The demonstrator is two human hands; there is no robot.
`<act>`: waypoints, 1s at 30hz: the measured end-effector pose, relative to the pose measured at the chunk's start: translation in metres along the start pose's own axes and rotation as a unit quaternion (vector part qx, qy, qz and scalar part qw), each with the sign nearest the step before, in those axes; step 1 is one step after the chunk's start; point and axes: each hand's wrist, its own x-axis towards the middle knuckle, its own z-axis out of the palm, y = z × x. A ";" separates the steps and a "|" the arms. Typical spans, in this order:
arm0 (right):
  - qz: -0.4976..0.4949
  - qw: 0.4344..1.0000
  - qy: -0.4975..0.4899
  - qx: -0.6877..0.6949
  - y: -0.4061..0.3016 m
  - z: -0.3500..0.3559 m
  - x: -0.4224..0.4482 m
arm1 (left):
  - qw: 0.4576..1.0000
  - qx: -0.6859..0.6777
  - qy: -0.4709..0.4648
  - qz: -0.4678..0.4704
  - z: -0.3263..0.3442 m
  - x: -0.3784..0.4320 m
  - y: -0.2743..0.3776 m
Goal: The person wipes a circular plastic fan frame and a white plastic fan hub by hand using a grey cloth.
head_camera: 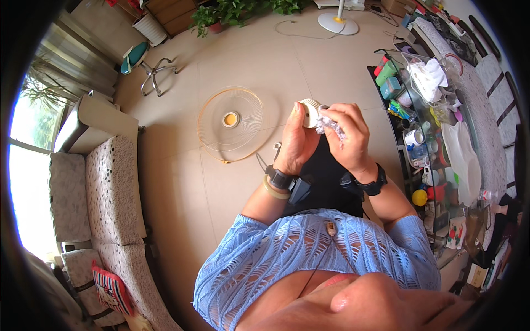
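Note:
My left hand [296, 136] grips a round, ridged cream-coloured plastic part [309, 112], with the thumb along its left edge. Against the right side of that part, my right hand [350, 134] presses a crumpled greyish-white cloth [330, 125], pinched between thumb and fingers. The part's far side is hidden by my palm and the cloth. On the tiled floor to the left lies a round fan grille [203, 132] with a yellowish rim and a yellow-centred hub. A small whitish ring-shaped item [277, 145] shows just left of my left wrist.
A white fan base [337, 25] with its cord stands at the far side, near potted plants [232, 14]. A glass table [451, 107] crowded with household items is on the right. At left are a cushioned sofa [114, 186] and a swivel stool [136, 56].

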 end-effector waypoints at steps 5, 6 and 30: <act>-0.033 0.999 -0.024 -0.017 0.001 0.004 -0.001 | 0.995 0.102 -0.014 0.017 -0.003 -0.001 0.000; -0.023 0.999 -0.025 0.015 0.005 0.001 0.003 | 0.994 0.112 0.004 0.009 -0.001 0.000 0.004; -0.074 0.994 -0.074 0.036 0.008 -0.016 0.008 | 0.983 0.145 -0.111 -0.022 -0.004 -0.007 0.022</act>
